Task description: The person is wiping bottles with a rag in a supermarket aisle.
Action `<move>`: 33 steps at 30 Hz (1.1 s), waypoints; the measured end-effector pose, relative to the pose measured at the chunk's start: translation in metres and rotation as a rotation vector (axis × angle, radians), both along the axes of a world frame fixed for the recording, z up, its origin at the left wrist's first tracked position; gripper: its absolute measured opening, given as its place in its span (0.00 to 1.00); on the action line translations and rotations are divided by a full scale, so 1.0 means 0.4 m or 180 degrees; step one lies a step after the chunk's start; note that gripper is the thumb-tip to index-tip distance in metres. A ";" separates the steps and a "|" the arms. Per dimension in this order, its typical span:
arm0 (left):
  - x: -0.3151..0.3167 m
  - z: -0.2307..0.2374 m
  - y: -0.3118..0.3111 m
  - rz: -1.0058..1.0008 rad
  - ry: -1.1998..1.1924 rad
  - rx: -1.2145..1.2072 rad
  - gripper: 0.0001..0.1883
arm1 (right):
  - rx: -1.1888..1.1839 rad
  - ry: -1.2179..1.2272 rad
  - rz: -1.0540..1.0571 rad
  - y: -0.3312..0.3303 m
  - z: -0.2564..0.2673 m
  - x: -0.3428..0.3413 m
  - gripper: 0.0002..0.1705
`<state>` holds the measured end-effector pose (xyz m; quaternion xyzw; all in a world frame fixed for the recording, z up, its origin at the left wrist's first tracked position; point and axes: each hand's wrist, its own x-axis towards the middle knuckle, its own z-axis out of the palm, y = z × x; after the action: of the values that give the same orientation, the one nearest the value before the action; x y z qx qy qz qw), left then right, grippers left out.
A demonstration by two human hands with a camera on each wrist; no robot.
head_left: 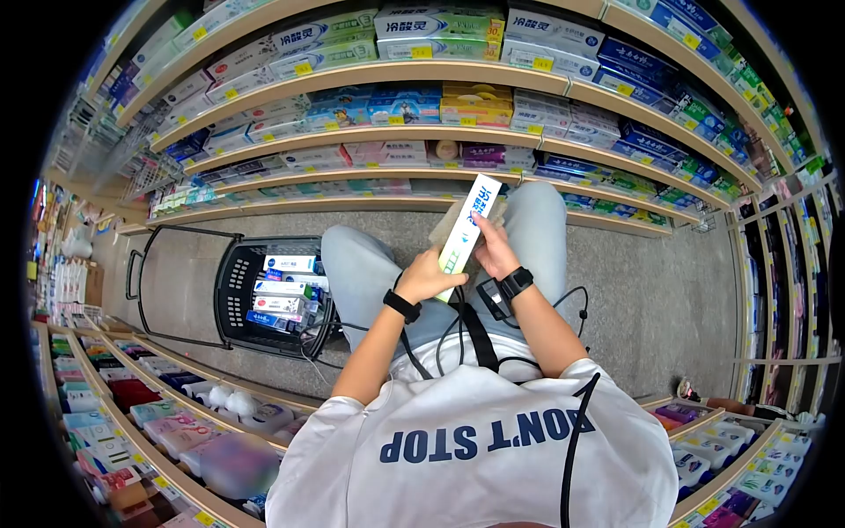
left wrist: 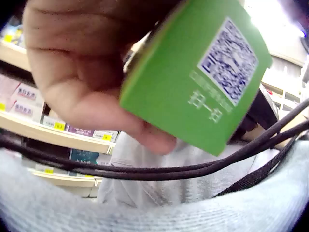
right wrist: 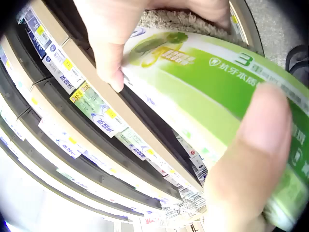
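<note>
A long white and green box (head_left: 466, 231) is tilted above the person's lap. The left hand (head_left: 427, 278) grips its green lower end, thumb across the face. In the left wrist view, the curled left hand (left wrist: 79, 72) is beside the box's green end flap (left wrist: 193, 82), which bears a printed code. The right hand (head_left: 497, 253) is at the box's right edge, higher up. A beige-grey fuzzy cloth (head_left: 444, 228) lies behind the box; in the right wrist view, the cloth (right wrist: 186, 21) shows between the fingers of the right hand (right wrist: 113, 34), against the box (right wrist: 203, 82). Some right fingertips are hidden.
A dark basket (head_left: 231, 290) with several boxes (head_left: 282, 288) stands on the floor at the left. Shelves (head_left: 352, 81) packed with boxes rise in front, and more shelves stand behind and at the right. Black cables (head_left: 422, 352) cross the person's lap.
</note>
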<state>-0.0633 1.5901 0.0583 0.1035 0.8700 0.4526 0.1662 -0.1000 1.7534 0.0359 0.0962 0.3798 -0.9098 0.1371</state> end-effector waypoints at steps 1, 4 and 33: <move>0.009 0.013 0.006 0.0126 0.0002 -0.0209 0.34 | 0.0141 -0.0007 -0.0025 -0.003 0.015 0.005 0.21; 0.059 0.086 0.041 0.0402 -0.0052 -0.0839 0.39 | 0.0330 -0.0049 -0.0042 -0.012 0.023 0.017 0.20; 0.044 -0.132 -0.053 0.1090 0.0010 0.0757 0.09 | -0.0543 -0.0314 -0.0093 0.025 -0.037 0.000 0.28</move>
<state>-0.0459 1.5690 0.0057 -0.0262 0.8155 0.5736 0.0721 -0.0998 1.7633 0.0209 0.1343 0.2923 -0.9349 0.1500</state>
